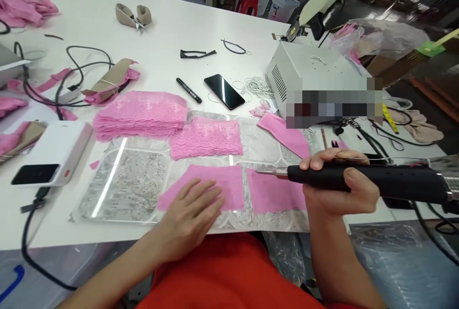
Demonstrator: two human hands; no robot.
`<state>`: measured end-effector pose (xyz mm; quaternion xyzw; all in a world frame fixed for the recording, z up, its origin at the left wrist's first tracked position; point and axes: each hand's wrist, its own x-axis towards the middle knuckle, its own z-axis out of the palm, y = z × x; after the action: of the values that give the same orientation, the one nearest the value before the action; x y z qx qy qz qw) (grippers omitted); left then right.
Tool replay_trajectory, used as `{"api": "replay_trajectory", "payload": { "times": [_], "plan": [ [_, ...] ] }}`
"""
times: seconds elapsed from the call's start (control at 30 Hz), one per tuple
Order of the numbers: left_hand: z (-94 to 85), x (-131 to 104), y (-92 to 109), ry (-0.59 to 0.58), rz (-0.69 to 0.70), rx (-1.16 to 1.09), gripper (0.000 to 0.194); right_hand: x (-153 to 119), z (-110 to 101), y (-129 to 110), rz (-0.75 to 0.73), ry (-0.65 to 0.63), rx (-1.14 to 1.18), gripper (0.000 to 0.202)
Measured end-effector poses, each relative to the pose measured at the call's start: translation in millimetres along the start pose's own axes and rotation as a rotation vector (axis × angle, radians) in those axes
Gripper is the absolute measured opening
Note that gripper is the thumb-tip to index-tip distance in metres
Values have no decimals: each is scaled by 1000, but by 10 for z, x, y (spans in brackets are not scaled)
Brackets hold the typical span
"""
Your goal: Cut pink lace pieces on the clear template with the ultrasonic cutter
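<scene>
My left hand (195, 208) lies flat, fingers stretched out, on a cut piece of pink fabric (229, 184). Wrapped around the black barrel of a long handheld tool (405, 184) is my right hand (339, 182), with the thumb along its side. The tool's narrow metal tip points left, over a second pink fabric piece (272, 199); whether it touches the fabric I cannot tell. Both pieces rest on a clear, marble-patterned mat (125, 184). Behind them are a stack of pink lace pieces (143, 113) and a smaller lace stack (206, 139).
A grey metal box (315, 74) stands at the right, partly pixelated. A phone (224, 91) and a black marker (189, 90) lie behind the lace. At the left are a white power bank (60, 151) and black cables (25, 242). Small scissors (136, 23) lie far back.
</scene>
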<state>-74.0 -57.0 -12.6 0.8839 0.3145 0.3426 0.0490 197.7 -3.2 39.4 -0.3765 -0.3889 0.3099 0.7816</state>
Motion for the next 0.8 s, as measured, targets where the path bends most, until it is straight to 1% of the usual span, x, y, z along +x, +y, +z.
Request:
{"api": "replay_trajectory", "payload": {
  "times": [0.07, 0.13, 0.2, 0.3, 0.43, 0.6, 0.8],
  "plan": [
    [150, 167, 115, -38, 53, -6, 21, -38, -41, 25, 8, 16, 20, 17],
    [298, 296, 194, -93, 78, 12, 19, -71, -31, 51, 17, 8, 47, 17],
    [418, 382, 237, -134, 79, 47, 19, -84, -8, 71, 18, -11, 76, 17],
    [532, 447, 259, -168, 63, 96, 21, -76, -2, 93, 1, -44, 113, 17],
    [584, 472, 261, -205, 54, 125, 25, -63, -38, 120, -8, -72, 134, 16],
    [577, 477, 271, -244, 13, 123, 27, -70, -52, 160, -4, -103, 170, 16],
    [580, 463, 274, -255, -4, 121, 29, -73, -21, 201, 28, -131, 159, 16]
  ]
}}
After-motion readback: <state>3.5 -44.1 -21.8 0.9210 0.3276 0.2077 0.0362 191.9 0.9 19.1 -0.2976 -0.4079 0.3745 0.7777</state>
